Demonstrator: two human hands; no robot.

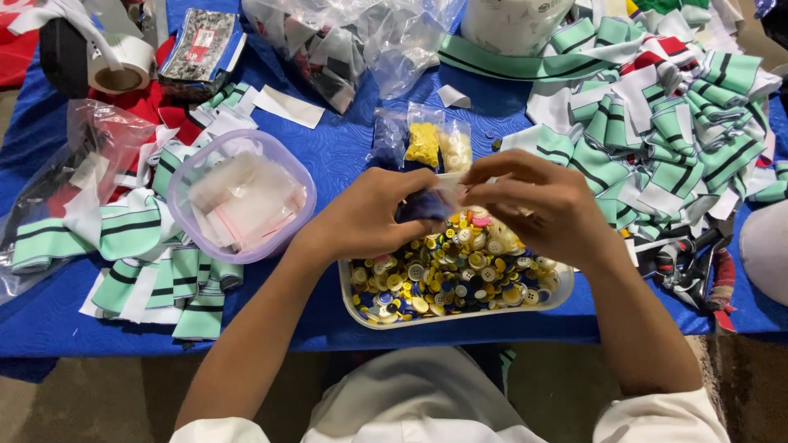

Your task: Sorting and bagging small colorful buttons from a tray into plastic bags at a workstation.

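small clear bag is pinched between both hands right above the button tray, left hand and right hand fingertips clamped on it, equally close.

Bare blue cloth lies open between the lilac bowl and button tray — striped fabric piles crowd the right side.

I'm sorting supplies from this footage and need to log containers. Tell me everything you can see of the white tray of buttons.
The white tray is a shallow rounded-corner container, plastic by its look, sitting flat on the blue table cover at the near edge. It is heaped with loose buttons, mostly yellow, white and blue. Both hands work just above its far side, the left hand and right hand pinching a small clear bag.
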